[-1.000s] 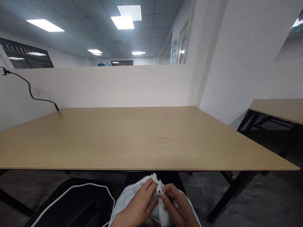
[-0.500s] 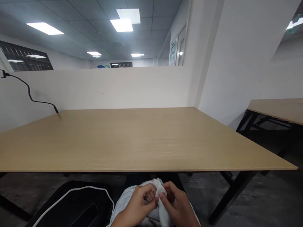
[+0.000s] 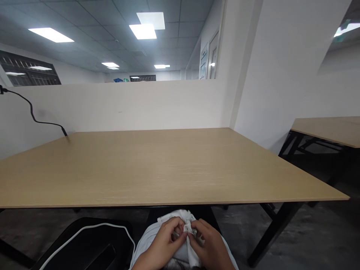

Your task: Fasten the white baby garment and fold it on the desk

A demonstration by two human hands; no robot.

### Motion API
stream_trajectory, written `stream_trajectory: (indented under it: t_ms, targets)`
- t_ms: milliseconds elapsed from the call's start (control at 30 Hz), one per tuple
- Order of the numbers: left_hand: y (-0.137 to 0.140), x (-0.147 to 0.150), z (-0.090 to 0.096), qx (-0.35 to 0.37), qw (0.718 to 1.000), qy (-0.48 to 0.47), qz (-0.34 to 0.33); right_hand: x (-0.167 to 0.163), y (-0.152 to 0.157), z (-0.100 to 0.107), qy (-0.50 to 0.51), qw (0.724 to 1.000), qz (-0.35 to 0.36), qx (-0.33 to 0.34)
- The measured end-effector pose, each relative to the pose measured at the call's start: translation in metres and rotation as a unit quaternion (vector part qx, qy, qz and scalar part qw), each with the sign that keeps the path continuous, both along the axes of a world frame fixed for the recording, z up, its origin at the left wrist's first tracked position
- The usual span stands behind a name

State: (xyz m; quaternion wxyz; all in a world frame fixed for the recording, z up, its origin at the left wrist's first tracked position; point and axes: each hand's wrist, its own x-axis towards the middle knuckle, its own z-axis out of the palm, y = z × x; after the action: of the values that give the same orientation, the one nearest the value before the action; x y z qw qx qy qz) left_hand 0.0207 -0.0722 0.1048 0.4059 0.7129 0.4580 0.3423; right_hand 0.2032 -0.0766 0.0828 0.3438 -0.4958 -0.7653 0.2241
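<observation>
Below the table's front edge, over the lap, a bunched white cloth [image 3: 192, 255] hangs between my two hands. My left hand [image 3: 165, 240] pinches it from the left, thumb against curled fingers. From the right, my right hand [image 3: 210, 242] grips the same narrow fold with thumb and fingertips. The fingertips of both hands nearly meet at the fold. Part of the cloth [image 3: 180, 214] spreads out beyond the fingers and shows small dark marks. What lies inside the fold is hidden.
A wooden table [image 3: 157, 168] stretches ahead up to a low white partition [image 3: 157, 105]. At left a black cable [image 3: 45, 122] reaches the table's back corner. A black chair [image 3: 84, 247] with a white cord [image 3: 92, 225] across it stands at lower left. Another table [image 3: 332, 129] is at right.
The cloth's far part has slumped and spread to the left beyond my fingers. My hands have drawn slightly closer together on the fold. The view has shifted a little.
</observation>
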Motion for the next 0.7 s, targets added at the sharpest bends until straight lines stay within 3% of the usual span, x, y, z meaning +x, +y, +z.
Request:
stream_trajectory:
  t_ms: [133,467,700]
  targets:
    - [-0.001,0.000,-0.003,0.008,0.999,0.010,-0.029,0.000,0.002,-0.005,0.040,0.999,-0.016,0.004]
    - [0.002,-0.001,-0.013,0.118,0.989,0.085,-0.033,-0.001,0.003,-0.006,0.063,0.998,-0.010,-0.028]
    - [0.001,-0.002,-0.010,0.138,0.986,0.082,-0.039,0.003,0.004,-0.004,0.077,0.997,0.013,-0.027]
